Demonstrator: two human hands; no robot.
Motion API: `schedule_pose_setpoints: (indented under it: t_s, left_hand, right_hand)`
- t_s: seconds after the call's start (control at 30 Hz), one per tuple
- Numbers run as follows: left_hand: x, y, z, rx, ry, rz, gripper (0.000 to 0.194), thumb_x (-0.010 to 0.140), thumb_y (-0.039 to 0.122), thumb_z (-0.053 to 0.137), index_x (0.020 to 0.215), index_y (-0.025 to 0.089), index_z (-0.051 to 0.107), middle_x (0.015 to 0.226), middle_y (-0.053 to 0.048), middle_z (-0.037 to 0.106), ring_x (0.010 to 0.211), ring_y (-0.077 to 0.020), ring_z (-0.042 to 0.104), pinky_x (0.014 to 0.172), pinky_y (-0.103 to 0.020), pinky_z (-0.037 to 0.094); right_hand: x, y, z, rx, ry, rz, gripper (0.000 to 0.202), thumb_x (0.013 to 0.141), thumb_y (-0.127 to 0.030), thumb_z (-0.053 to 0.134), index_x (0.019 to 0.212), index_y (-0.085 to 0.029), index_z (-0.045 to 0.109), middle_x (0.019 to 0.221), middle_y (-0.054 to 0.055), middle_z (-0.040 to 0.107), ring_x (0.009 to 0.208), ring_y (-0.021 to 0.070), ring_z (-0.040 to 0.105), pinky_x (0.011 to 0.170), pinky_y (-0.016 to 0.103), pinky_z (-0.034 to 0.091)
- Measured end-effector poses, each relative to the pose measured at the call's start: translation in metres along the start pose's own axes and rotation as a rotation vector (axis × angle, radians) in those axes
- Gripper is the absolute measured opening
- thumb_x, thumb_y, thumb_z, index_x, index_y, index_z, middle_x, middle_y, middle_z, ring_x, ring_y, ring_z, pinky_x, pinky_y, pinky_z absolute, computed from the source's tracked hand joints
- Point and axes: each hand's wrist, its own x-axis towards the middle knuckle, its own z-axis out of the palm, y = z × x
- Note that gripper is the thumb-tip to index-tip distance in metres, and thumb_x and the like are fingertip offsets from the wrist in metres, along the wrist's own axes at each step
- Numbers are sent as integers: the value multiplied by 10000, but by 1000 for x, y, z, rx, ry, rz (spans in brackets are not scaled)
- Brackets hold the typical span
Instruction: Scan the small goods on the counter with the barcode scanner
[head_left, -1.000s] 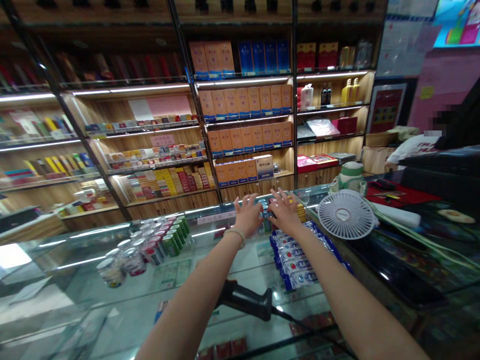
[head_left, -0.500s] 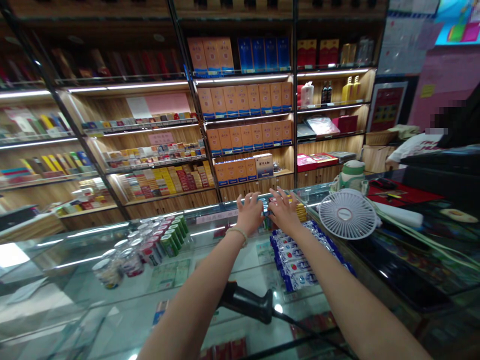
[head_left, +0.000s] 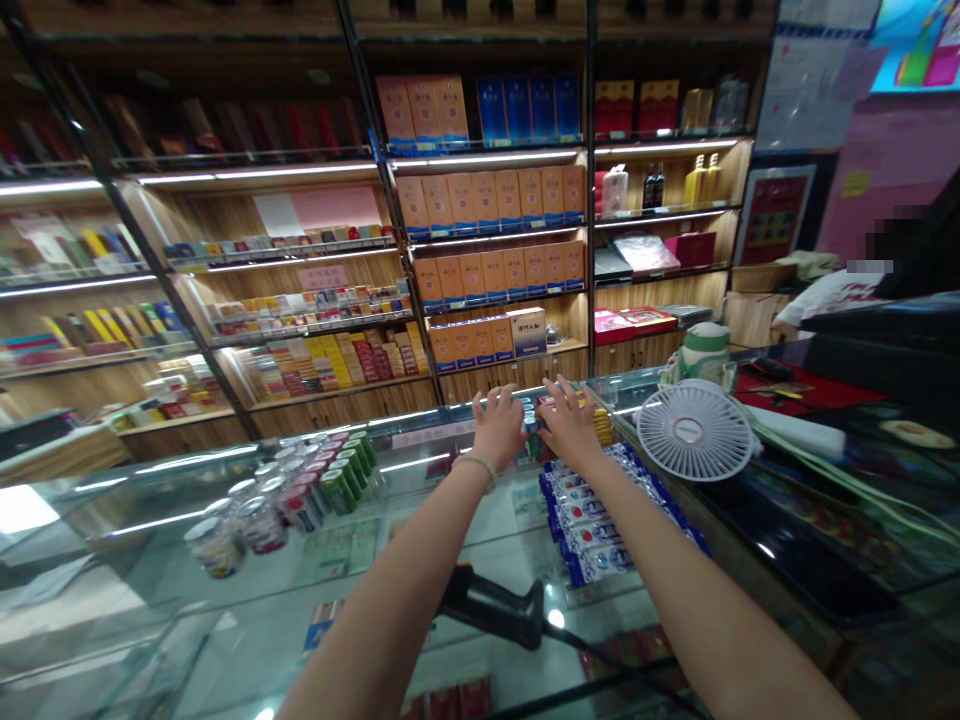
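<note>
Both arms stretch forward over a glass counter (head_left: 480,520). At its far side, my left hand (head_left: 500,430) has its fingers spread, palm down, with a bracelet at the wrist. Just to its right is my right hand (head_left: 568,428), fingers also apart. Between them shows part of a row of small blue and white items (head_left: 530,412); whether my fingertips touch it I cannot tell. Small yellow packs (head_left: 602,425) stand right beside my right hand. Blue and white wrapped packs (head_left: 596,535) lie in a row partly under my right forearm. A black handheld scanner (head_left: 495,605) rests nearer, partly behind my left forearm.
Rows of cans (head_left: 349,470) stand on the counter at left. To the right are a white fan (head_left: 690,428), a green and white flask (head_left: 705,350) and a red mat (head_left: 787,385). Behind rise lit shelves of boxes (head_left: 491,200). Another person's sleeve (head_left: 832,295) shows at far right.
</note>
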Motion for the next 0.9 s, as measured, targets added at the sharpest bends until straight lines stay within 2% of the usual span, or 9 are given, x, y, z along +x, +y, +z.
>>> schedule_pose_setpoints:
  t_s: [0.1,0.2,0.3,0.63,0.9]
  left_hand:
    - [-1,-2,-4,20,-32,-29,492,749,312,751,1221,265,621,1544,-82,426,1419,-308,352,1187,-607,225]
    - [-4,-5,-8,40,-65,-54,729,762,386,755,1428,273,479,1620,-97,317,1492,-330,240,1201,-640,175]
    - [-9,-7,-10,51,-101,-62,822,799,465,712,1521,281,365,1665,-100,214,1531,-351,140,1200,-677,116]
    - [-22,-17,-27,12,-13,-100,671,858,499,641,1473,307,455,1620,-114,323,1509,-369,209,1187,-690,136]
    - [-38,-45,-64,46,70,-137,572,882,476,620,1420,315,510,1590,-87,369,1475,-318,272,1198,-642,160]
  right_hand:
    - [-1,1,-2,-21,-13,42,413,813,-291,731,1214,-266,635,1629,108,295,1526,330,132,1183,654,76]
    - [-3,2,-4,-40,-61,55,647,811,-388,743,1408,-285,516,1656,129,221,1533,366,75,1169,689,36]
    - [-6,4,-5,-50,-108,55,738,826,-461,716,1487,-294,433,1668,131,181,1533,388,46,1160,705,12]
    - [-7,-9,-10,-40,-36,35,601,897,-482,621,1459,-324,481,1641,115,274,1513,365,158,1159,698,36]
    - [2,-46,-24,43,48,23,515,976,-469,493,1468,-319,474,1629,117,299,1501,342,202,1164,668,89]
